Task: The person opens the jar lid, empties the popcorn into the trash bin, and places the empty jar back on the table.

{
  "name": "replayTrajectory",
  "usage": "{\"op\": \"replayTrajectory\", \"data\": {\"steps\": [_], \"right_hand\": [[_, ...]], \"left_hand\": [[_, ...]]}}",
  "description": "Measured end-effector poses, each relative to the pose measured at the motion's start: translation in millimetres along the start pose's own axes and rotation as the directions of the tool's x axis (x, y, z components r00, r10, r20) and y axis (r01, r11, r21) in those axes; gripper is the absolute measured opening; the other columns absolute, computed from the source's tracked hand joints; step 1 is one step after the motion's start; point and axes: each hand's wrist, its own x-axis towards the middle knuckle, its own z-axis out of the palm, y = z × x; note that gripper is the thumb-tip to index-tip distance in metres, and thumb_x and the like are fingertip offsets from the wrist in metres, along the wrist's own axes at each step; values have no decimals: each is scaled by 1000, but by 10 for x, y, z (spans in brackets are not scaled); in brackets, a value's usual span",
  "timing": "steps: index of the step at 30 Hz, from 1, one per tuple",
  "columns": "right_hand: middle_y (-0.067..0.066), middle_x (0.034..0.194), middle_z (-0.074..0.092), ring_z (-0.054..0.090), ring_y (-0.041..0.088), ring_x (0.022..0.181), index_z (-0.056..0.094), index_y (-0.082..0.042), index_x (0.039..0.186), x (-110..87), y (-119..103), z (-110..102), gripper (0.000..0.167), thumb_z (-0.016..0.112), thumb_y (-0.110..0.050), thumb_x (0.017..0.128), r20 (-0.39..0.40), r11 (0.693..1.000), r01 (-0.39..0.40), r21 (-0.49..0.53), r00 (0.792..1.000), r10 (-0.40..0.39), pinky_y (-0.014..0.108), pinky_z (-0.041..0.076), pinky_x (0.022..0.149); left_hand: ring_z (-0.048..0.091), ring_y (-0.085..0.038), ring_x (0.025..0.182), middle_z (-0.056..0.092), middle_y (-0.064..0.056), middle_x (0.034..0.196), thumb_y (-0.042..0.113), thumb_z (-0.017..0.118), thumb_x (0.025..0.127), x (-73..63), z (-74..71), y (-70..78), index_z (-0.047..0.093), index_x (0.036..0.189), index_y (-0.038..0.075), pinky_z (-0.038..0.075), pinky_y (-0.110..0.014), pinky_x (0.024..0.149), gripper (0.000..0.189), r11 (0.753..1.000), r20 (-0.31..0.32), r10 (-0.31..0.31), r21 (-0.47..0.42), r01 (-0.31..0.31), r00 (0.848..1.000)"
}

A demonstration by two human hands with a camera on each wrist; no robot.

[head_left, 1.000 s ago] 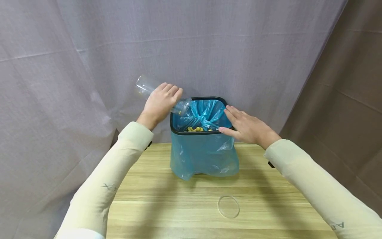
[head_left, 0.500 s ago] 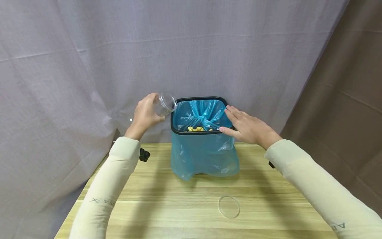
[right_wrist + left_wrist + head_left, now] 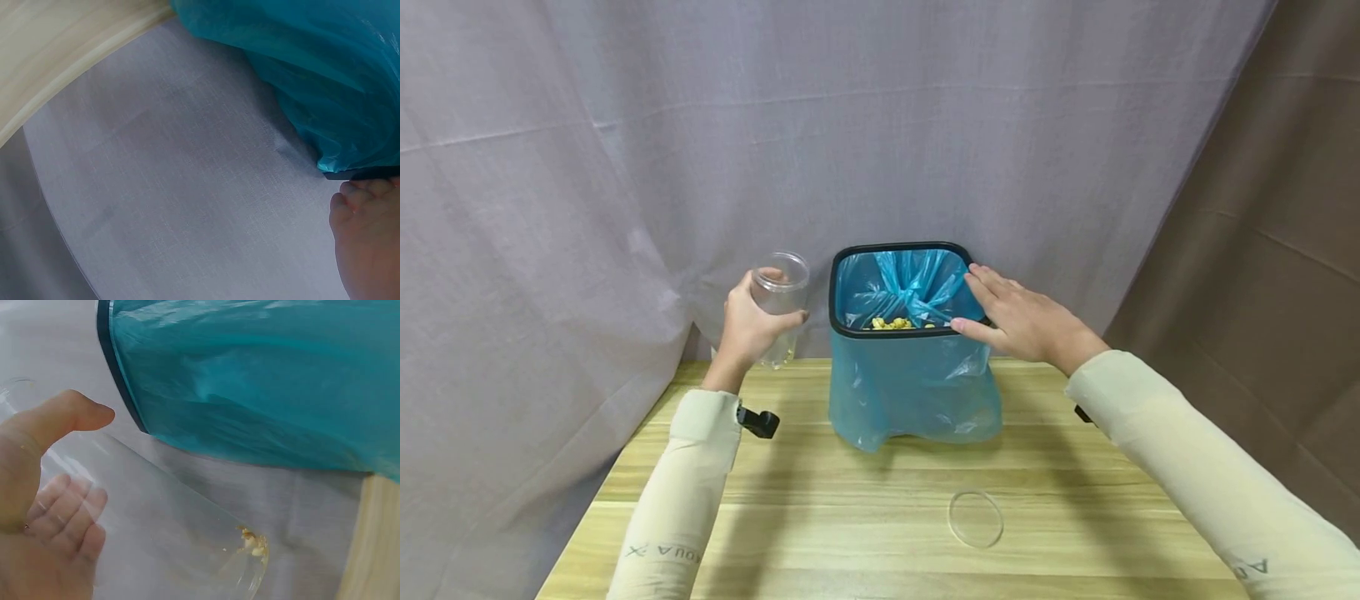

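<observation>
My left hand [image 3: 748, 321] grips a clear plastic cup [image 3: 790, 296], which stands nearly upright left of the bin, mouth up. In the left wrist view, a few yellowish crumbs [image 3: 253, 544] cling inside the cup near its bottom. The bin [image 3: 832, 308] has a black rim and a blue plastic bag [image 3: 917, 387] folded over its outside, knotted at the back. Yellow popcorn [image 3: 891, 323] shows inside it. My right hand [image 3: 1022, 321] rests on the bin's right rim with fingers straight. The right wrist view shows only part of that hand.
A thin pale ring [image 3: 975, 518] lies on the wooden table [image 3: 850, 542] in front of the bin. Grey cloth [image 3: 880, 125] hangs close behind the bin, and a brown cloth [image 3: 1262, 250] hangs at the right.
My left hand has turned the cup from tipped over the bin to nearly upright, moving it left and down. The right hand has stayed on the rim.
</observation>
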Motion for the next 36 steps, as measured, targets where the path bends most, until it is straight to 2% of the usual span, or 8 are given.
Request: {"op": "replayTrajectory", "data": {"steps": [4, 8, 13, 18, 20, 27, 31, 36], "right_hand": [[18, 178, 6, 11, 40, 165, 10, -3, 169, 4, -10, -7, 96, 35, -70, 105, 5, 1000, -2, 2, 1000, 2, 61, 18, 131], [18, 178, 6, 10, 40, 165, 10, -4, 169, 2, -13, -10, 96, 34, -71, 105, 7, 1000, -6, 2, 1000, 6, 61, 18, 131], [18, 179, 5, 9, 40, 165, 10, -4, 169, 0, -10, -11, 96, 34, -71, 105, 5, 1000, -4, 9, 1000, 4, 62, 17, 131], [18, 179, 5, 9, 40, 165, 9, -3, 169, -2, -12, -8, 96, 34, -70, 105, 6, 1000, -2, 17, 1000, 1, 62, 17, 131], [18, 179, 5, 9, 40, 165, 9, -3, 169, -1, -10, -3, 96, 34, -70, 105, 7, 1000, -3, 15, 1000, 3, 62, 17, 131], [18, 179, 4, 9, 40, 165, 9, -5, 169, 4, -1, 7, 98, 33, -73, 104, 8, 1000, -21, 1, 1000, 21, 62, 18, 131], [18, 179, 5, 10, 40, 165, 9, -5, 169, 4, 0, 21, 98, 33, -73, 103, 4, 1000, -23, 2, 1000, 23, 62, 18, 131], [17, 179, 5, 10, 40, 165, 9, -5, 169, 4, -10, 28, 98, 34, -73, 103, 0, 1000, -21, 4, 1000, 21, 62, 19, 131]], "left_hand": [[65, -28, 115, 70, -18, 129, 3, 90, 72, -131, 29, -154, 61, 132, 4, 52, -37, 97, 67, 995, -8, -45, -92, 45, 999], [64, -31, 119, 69, -18, 132, -1, 89, 73, -274, 78, -310, 60, 133, 3, 52, -41, 103, 66, 983, -18, -97, -160, 93, 995], [64, -30, 119, 69, -17, 133, -1, 88, 73, -453, 142, -513, 59, 134, 4, 53, -38, 102, 68, 961, -16, -167, -226, 159, 986], [63, -21, 124, 67, -19, 135, -5, 87, 74, -611, 215, -731, 58, 134, 1, 47, -34, 112, 67, 939, -25, -188, -298, 172, 982], [62, -19, 125, 67, -21, 135, -7, 87, 73, -676, 252, -808, 58, 133, 0, 44, -34, 116, 67, 935, -32, -190, -310, 171, 981], [63, -23, 128, 68, -22, 137, -7, 87, 72, -888, 394, -1030, 59, 134, 1, 43, -35, 117, 69, 934, -44, -211, -305, 188, 977], [64, -18, 122, 69, -21, 134, -8, 87, 70, -980, 447, -1107, 59, 134, 2, 41, -44, 120, 70, 933, -53, -217, -304, 191, 975], [63, -15, 116, 70, -19, 130, -8, 88, 69, -1064, 500, -1182, 61, 132, 3, 41, -54, 119, 69, 937, -94, -210, -305, 173, 973]]}}
